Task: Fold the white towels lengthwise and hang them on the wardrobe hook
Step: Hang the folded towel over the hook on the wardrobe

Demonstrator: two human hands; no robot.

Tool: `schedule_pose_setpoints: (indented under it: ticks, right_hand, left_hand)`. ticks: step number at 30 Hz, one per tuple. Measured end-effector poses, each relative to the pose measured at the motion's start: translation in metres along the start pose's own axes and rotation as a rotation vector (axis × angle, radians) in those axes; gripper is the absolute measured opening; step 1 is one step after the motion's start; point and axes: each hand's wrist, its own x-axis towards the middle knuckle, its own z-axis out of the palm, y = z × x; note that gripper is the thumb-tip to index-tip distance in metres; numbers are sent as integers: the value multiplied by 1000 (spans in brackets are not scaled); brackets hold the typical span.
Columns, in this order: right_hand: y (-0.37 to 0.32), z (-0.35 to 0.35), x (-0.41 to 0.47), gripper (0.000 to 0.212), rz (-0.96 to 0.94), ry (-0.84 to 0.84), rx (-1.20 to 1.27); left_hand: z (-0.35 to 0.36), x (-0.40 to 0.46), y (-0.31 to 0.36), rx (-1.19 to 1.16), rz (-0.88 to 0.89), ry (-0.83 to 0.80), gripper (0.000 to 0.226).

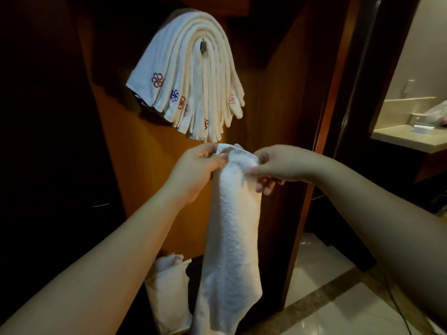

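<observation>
The left hand [202, 166] pinches the top edge of a narrow, folded white towel [232, 228]; the right hand [274, 166] pinches the same edge from the other side; the towel hangs straight down between the forearms, just below the stack of folded towels [186, 76] draped over the wardrobe hook [203, 45].
</observation>
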Motion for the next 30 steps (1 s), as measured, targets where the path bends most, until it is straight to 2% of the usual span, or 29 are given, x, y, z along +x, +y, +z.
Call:
schedule_pose_setpoints:
  ticks: [2, 5, 7, 9, 11, 14, 16, 19, 21, 24, 27, 30]
  right_hand:
    - [17, -8, 1, 19, 118, -123, -116]
    - [39, -15, -1, 27, 188, -145, -384]
    - [46, -23, -4, 36, 154, -35, -542]
    - [46, -32, -10, 34, 68, 147, -570]
    - [44, -32, -17, 18, -54, 306, -425]
    - [48, -11, -22, 7, -158, 504, -138]
    - [52, 3, -20, 11, -195, 629, 41]
    - [55, 14, -17, 23, -233, 678, 377]
    - [55, 19, -15, 10, -240, 762, 400]
    - [52, 29, -12, 16, -271, 936, 350]
    - [45, 33, -8, 7, -355, 1055, 345]
    - [45, 30, -7, 9, -369, 1142, 271]
  left_hand:
    - [-12, 5, 0, 3, -16, -3, 20]
    - [-28, 7, -2, 30, -33, 19, 23]
    - [-35, 6, -5, 54, -25, 47, 26]
    - [-39, 5, -9, 31, -18, 81, 31]
    - [-43, 4, -11, -7, -6, 117, 31]
    - [-45, 2, -16, -54, 16, 155, 32]
    - [-43, 3, -19, -112, 18, 167, 26]
    - [-37, 2, -21, -163, 36, 177, 19]
    - [-31, 1, -21, -165, 44, 204, 19]
    - [-17, -3, -19, -211, 82, 235, 20]
    - [-3, -7, -14, -249, 128, 289, 20]
    - [7, -10, -9, -262, 151, 342, 22]
